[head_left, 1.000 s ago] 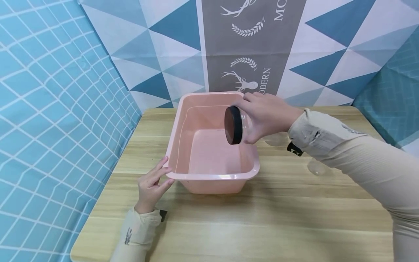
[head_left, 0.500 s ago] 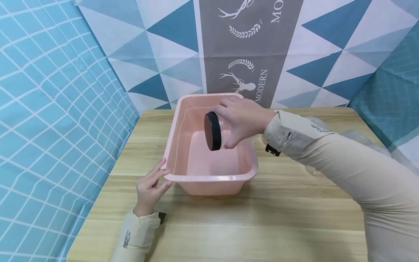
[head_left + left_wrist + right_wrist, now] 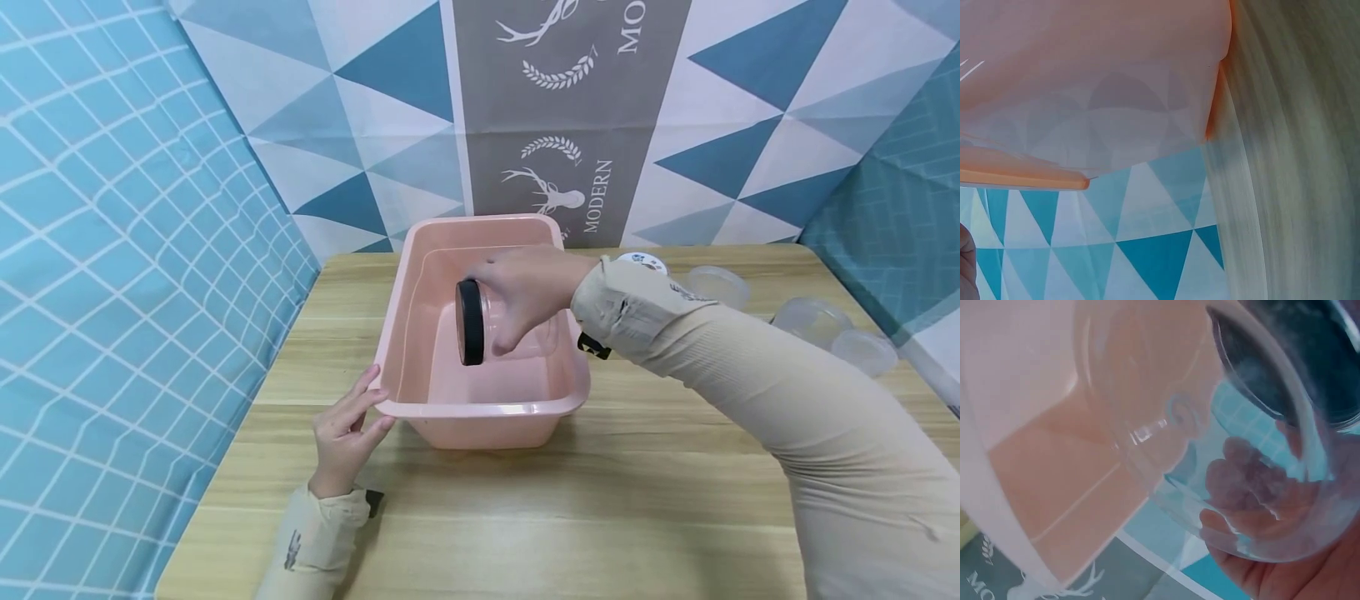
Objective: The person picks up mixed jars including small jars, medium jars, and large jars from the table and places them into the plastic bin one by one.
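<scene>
My right hand [image 3: 528,287] grips a clear jar with a black lid [image 3: 470,323], tipped on its side inside the pink basin [image 3: 483,410]. Through the jar's see-through wall [image 3: 1141,444], the right wrist view shows my curled fingers [image 3: 1235,550] and the dark lid [image 3: 1329,362]. Relaxed, fairly straight fingers of my left hand [image 3: 345,442] touch the basin's near left corner, with the thumb just below the rim. The left wrist view mostly catches the basin's outer wall [image 3: 1104,81]; only a bit of a finger [image 3: 966,262] shows there.
Right of the basin, behind my right arm, a small round thing with a printed white top [image 3: 643,262] stands on the wooden table [image 3: 600,492]. Several clear round containers [image 3: 718,286] lie further right. Patterned cloth [image 3: 352,100] lines the back and left sides.
My right hand has carried the jar leftward and down, from over the basin's right side to inside it. My left hand has stayed at the corner. More clear containers now show on the right.
</scene>
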